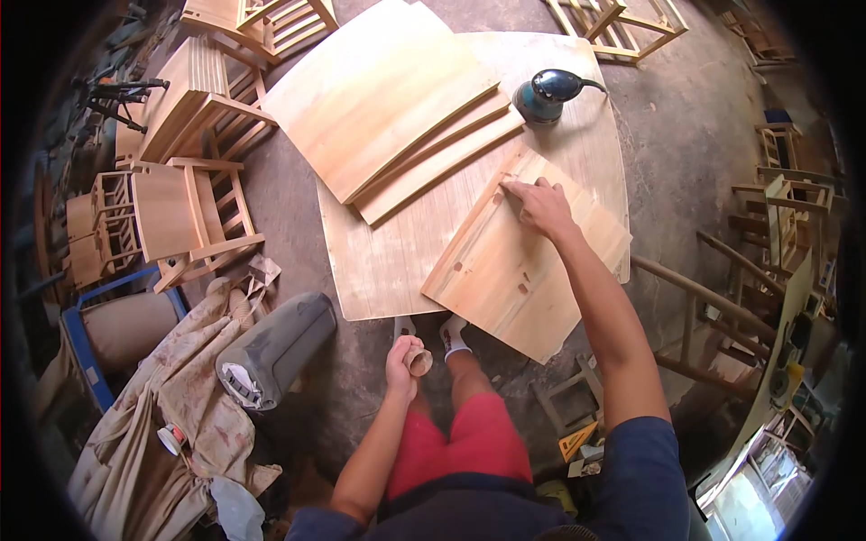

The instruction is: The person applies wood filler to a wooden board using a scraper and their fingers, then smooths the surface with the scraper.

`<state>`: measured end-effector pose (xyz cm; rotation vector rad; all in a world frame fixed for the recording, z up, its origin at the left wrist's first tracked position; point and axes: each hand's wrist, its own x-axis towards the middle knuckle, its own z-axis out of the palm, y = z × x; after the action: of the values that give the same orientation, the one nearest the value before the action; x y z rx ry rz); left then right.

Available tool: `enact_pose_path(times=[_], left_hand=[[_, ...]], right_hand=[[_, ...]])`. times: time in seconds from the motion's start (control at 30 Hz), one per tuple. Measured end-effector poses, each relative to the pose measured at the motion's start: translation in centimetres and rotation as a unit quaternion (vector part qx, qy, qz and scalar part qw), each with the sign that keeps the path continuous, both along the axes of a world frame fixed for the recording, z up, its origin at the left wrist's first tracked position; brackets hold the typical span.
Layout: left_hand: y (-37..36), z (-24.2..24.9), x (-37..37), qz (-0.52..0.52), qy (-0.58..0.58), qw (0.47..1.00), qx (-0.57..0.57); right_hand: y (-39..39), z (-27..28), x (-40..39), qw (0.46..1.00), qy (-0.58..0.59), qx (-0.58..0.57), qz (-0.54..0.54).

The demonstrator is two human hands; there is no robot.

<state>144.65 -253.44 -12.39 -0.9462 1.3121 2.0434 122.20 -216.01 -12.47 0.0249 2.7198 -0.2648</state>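
Observation:
My left hand [400, 368] is closed around a small round brownish tub [419, 362], held low in front of my legs, its open end turned up. On the wooden panel [564, 279], my right hand [544, 207] rests with its index finger stretched out, the tip touching the surface near the upper left edge. Several darker patches dot that panel, which lies aslant and juts over the near edge of a larger wooden tabletop [361, 279]. I see nothing held in the right hand, though its curled fingers are partly hidden.
More boards [379, 90] lie stacked on the tabletop's far left, beside a power sander [546, 95]. Wooden chairs [194, 207] stand at the left, with a grey cylinder [280, 347] and a stained cloth [194, 406] nearer. A wooden frame [704, 307] is at right.

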Motion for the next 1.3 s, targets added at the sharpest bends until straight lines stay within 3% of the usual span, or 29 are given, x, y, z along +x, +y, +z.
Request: enact_pose_path(times=[0.13, 0.17, 0.37, 0.47, 0.57, 0.67, 0.7, 0.8, 0.9, 1.0, 1.1, 1.23, 1.3], left_hand=[[-0.3, 0.3, -0.4, 0.003, 0.0, 1.0, -0.002], [-0.5, 0.3, -0.5, 0.007, -0.001, 1.0, -0.003], [-1.2, 0.0, 0.4, 0.019, -0.015, 1.0, -0.006], [-1.3, -0.1, 0.5, 0.003, -0.009, 1.0, -0.022], [-0.8, 0.5, -0.2, 0.0, -0.009, 1.0, -0.005], [-0.4, 1.6, -1.0, 0.003, -0.005, 1.0, 0.011], [-0.2, 1.4, -0.9, 0.0, -0.003, 1.0, 0.01], [-0.5, 0.7, -0.2, -0.014, 0.003, 1.0, -0.002], [0.0, 0.5, 0.5, -0.023, -0.015, 1.0, -0.003], [0.3, 0.8, 0.7, -0.038, -0.03, 0.999, 0.005], [1.1, 0.6, 0.5, -0.057, -0.028, 0.998, 0.005], [1.9, -1.1, 0.0, -0.112, -0.002, 0.993, -0.029], [2.3, -1.8, -0.4, -0.128, -0.009, 0.99, -0.053]], right_hand=[[1.7, -0.6, -0.8, 0.994, 0.077, 0.04, -0.064], [1.9, -1.0, -1.3, 0.995, 0.041, 0.063, -0.068], [0.8, -5.3, -0.5, 0.976, 0.133, 0.17, -0.004], [1.1, -4.1, -0.8, 0.982, 0.087, 0.166, 0.036], [1.6, 0.1, -2.5, 0.992, -0.056, 0.106, 0.024], [2.6, 1.2, -3.8, 0.997, -0.026, 0.061, -0.049], [2.7, -0.2, -3.5, 0.996, 0.037, 0.051, -0.067], [1.3, -2.6, -2.6, 0.992, 0.049, 0.06, -0.096], [2.0, -1.1, -3.5, 0.992, -0.074, 0.04, -0.09], [3.2, 1.1, -4.1, 0.994, -0.039, 0.013, -0.102], [2.4, -1.3, -3.2, 0.993, 0.0, 0.025, -0.118], [3.1, -0.2, -2.8, 0.994, -0.088, -0.013, -0.064], [2.9, 0.7, -0.9, 0.993, -0.067, -0.052, -0.083]])
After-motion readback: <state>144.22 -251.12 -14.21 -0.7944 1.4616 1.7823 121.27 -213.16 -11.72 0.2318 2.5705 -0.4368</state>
